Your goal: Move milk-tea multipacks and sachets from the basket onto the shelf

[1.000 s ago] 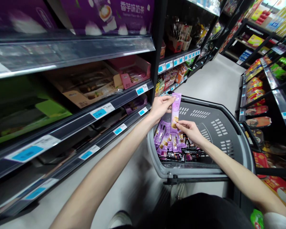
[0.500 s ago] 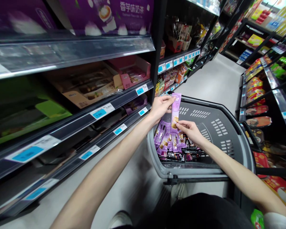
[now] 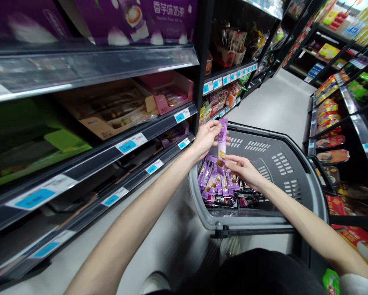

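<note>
A narrow purple milk tea sachet (image 3: 221, 144) is held upright over the grey basket (image 3: 300, 164). My left hand (image 3: 206, 137) is closed on its upper part, thumb in front and some fingertips showing behind it. Near its lower end, my right hand (image 3: 244, 170) pinches the same sachet between thumb and fingers. Below both hands, several more purple sachets (image 3: 211, 182) lie in a loose heap at the basket's left side. Black sachets (image 3: 222, 200) lie along the near side of that heap.
Shelves with price tags (image 3: 131, 143) run along my left, bearing an open pink box (image 3: 173, 92) and a large purple carton (image 3: 165, 20). Packaged food (image 3: 328, 116) fills the right-hand shelves. The grey floor (image 3: 273, 98) of the aisle stretches ahead.
The sachet has shifted slightly left and turned a little, and its lower end now bends. Both hands keep hold of it. The basket has not moved.
</note>
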Tool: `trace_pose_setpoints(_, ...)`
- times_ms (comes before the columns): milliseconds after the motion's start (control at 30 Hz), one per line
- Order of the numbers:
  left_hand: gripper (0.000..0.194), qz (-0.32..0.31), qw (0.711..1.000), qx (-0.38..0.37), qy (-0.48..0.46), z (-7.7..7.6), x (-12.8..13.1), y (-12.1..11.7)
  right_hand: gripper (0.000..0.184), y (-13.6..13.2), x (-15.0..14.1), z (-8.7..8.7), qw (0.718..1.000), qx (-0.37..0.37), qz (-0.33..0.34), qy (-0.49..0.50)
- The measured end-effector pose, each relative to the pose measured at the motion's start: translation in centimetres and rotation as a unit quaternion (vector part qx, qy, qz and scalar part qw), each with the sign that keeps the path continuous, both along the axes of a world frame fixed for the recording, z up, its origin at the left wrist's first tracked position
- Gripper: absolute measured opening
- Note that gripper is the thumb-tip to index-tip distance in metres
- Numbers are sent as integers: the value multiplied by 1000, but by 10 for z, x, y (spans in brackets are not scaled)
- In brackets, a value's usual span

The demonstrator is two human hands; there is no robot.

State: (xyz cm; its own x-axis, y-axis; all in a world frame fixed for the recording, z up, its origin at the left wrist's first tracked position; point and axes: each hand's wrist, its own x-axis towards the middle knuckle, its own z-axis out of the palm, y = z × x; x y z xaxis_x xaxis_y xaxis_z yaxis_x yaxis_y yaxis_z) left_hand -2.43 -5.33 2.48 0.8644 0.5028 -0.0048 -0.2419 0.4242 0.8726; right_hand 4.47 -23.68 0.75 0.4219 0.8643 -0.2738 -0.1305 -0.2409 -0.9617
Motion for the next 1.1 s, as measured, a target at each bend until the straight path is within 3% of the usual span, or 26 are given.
trace_pose_setpoints(167, 13, -46, 996, -65, -30, 12, -5, -3, 45, -2, -5, 3, 997, 9, 68, 37)
trace_pose_setpoints(333, 9, -88, 988, -107, -68, 17, -10, -1, 54, -2, -19, -10, 991, 22, 103, 80)
trace_pose_setpoints(433, 27, -121, 984, -115, -68, 21, -14, -1, 47, -1, -29, -15, 989, 39, 112, 90)
trace_pose_setpoints(533, 54, -155, 980, -109, -61, 23, -16, -4, 31, 1, -35, -9, 990, 47, 123, 59)
trace_pose_setpoints(600, 62, -169, 978, -100, -72, 22, -15, -5, 30, 2, -35, -4, 994, 53, 92, 21)
trace_pose_setpoints(767, 56, -146, 983, -60, -94, 14, -7, -5, 32, 4, -25, 0, 997, 52, -19, -52)
trace_pose_setpoints(933, 54, -105, 992, -31, -56, 11, -5, -3, 32, 5, -19, -3, 995, 35, -38, -87)
trace_pose_setpoints(1100, 53, -87, 992, -16, -87, 7, -4, -1, 34, 7, -18, -6, 994, 46, -61, -77)
